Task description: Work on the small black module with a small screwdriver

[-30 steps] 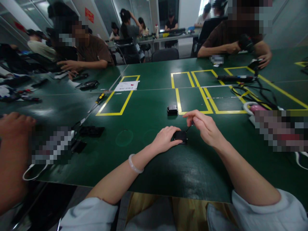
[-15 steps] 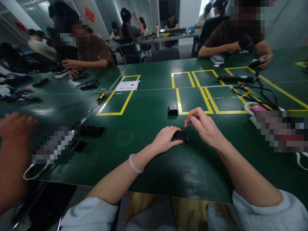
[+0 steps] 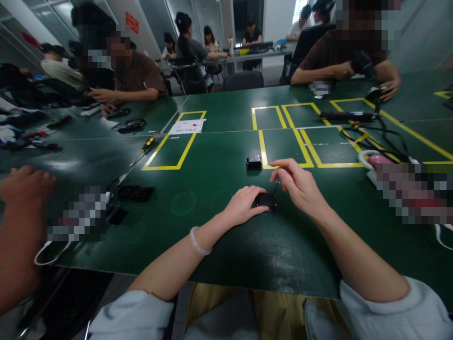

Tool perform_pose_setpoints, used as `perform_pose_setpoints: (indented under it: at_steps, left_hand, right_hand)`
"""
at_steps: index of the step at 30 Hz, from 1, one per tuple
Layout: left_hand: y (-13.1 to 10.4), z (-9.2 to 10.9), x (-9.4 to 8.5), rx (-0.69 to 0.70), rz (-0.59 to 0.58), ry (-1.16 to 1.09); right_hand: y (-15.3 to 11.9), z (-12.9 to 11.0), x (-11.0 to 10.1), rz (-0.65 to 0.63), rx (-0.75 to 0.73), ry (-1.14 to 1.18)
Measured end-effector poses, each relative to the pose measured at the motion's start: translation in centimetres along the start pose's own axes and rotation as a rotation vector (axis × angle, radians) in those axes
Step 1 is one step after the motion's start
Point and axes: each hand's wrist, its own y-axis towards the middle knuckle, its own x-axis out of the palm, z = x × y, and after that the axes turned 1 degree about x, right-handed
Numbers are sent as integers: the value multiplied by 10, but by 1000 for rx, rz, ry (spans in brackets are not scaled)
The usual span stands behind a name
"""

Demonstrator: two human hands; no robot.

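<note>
My left hand (image 3: 244, 205), with a pale bangle (image 3: 199, 241) at the wrist, grips the left side of a small flat black part (image 3: 267, 201) lying on the green table (image 3: 226, 250). Thumb and fingers lie along its near and far edges. My right hand (image 3: 292, 184) is just above and to the right, its fingers pinching a thin metal tool (image 3: 276, 186) whose lower end meets the part's right far corner. Beyond them a small black block with a shiny top (image 3: 254, 162) rests on the table.
At the left are dark flat pieces (image 3: 136, 193), a yellow-black screwdriver (image 3: 147, 144), a blurred device and another person's arm (image 3: 21, 226). Yellow tape outlines (image 3: 290, 166) mark the table. Black cables (image 3: 392, 137) and a pink-white object (image 3: 378, 160) lie at the right. People sit across.
My right hand's fingers have shifted slightly left and the index finger is straighter, with the tool more upright. My left hand and the black part have not moved.
</note>
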Motion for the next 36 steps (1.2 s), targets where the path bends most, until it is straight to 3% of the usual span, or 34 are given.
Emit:
perform_pose_setpoints:
  at_steps: [6, 12, 17, 25, 36]
  left_hand:
    - [0, -1, 1, 7, -1, 9]
    - [1, 0, 1, 5, -1, 12]
    - [1, 0, 1, 4, 0, 14]
    - [1, 2, -2, 6, -8, 21]
    - [0, 2, -2, 6, -2, 18]
  right_hand:
    - [-1, 7, 5, 120, 70, 174]
    - [-2, 8, 3, 253, 37, 45]
    - [-3, 3, 2, 208, 42, 28]
    - [-4, 1, 5, 115, 100, 229]
    - [-3, 1, 4, 100, 54, 303]
